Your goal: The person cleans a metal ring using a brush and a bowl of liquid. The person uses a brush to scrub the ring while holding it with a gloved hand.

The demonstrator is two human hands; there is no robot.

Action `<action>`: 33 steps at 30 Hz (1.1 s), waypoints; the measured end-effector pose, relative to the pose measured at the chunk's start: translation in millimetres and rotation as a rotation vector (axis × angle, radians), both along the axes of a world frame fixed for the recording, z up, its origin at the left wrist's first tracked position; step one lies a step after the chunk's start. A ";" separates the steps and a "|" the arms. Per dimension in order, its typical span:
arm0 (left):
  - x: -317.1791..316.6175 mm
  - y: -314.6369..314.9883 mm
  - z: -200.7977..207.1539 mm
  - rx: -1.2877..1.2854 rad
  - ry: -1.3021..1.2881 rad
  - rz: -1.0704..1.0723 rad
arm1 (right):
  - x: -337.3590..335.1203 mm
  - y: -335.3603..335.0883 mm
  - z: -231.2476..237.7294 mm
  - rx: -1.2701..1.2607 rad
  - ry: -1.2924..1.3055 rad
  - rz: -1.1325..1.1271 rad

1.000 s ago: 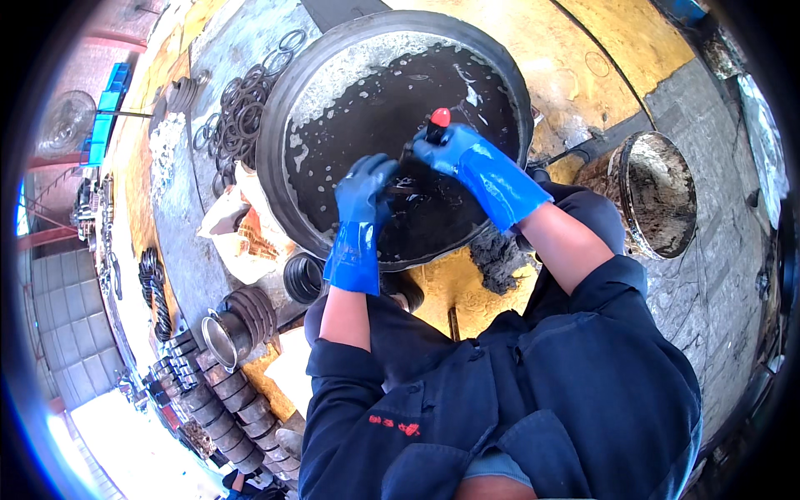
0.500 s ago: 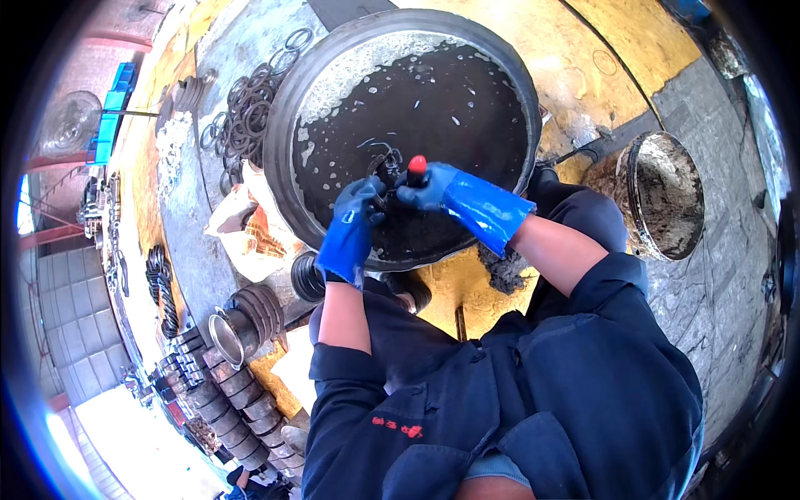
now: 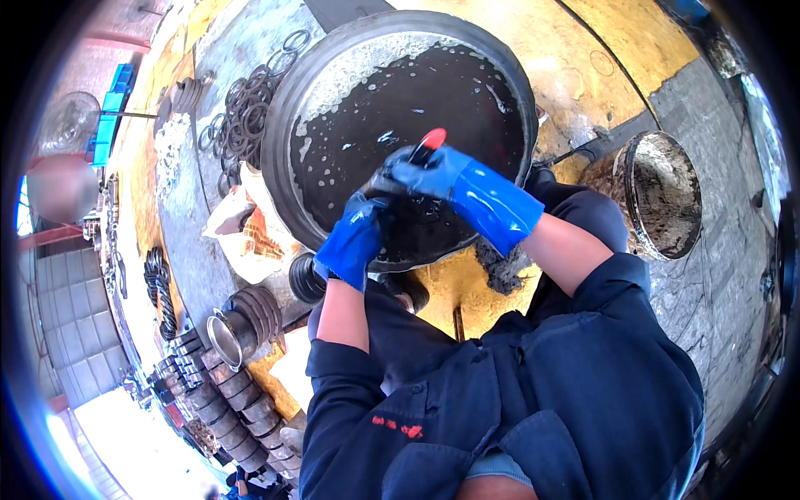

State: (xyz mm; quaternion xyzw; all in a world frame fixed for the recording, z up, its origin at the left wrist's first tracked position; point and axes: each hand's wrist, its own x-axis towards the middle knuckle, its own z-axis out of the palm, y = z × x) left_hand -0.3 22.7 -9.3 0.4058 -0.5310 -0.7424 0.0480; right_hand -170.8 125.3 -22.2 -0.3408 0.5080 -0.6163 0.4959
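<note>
Both my hands wear blue rubber gloves with dark, wet palms. They meet over a wide round basin (image 3: 277,158) of dark liquid with pale foam along its far left side. My right hand (image 3: 429,173) is closed around a tool with a red-and-black handle (image 3: 433,139), its red end pointing up and away. The tool's working end is hidden between the gloves. Close against it, my left hand (image 3: 367,218) has its fingers curled around something dark that blends with the glove and the liquid.
Left of the basin lies a heap of black rings (image 3: 246,117), with a torn white bag (image 3: 237,229) nearer me. Stacked ribbed metal parts (image 3: 242,408) and a ring-shaped metal part (image 3: 229,340) stand at lower left. A dirty bucket (image 3: 662,196) lies on its side at right.
My right hand has risen slightly, and the red handle now tilts further right and away. My left hand has shifted lower right. The dark looped thing seen beyond the gloves no longer shows there.
</note>
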 end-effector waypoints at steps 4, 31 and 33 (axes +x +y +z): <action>5.6 -0.8 -13.3 -0.092 0.027 -0.075 | -7.4 -14.6 -2.3 0.106 0.269 0.110; 9.7 0.5 8.1 -0.127 -0.011 0.142 | 7.3 20.4 8.5 0.222 -0.251 0.010; 3.9 7.3 13.5 -0.370 -0.066 0.073 | 6.0 15.1 -19.5 0.393 -0.012 -0.040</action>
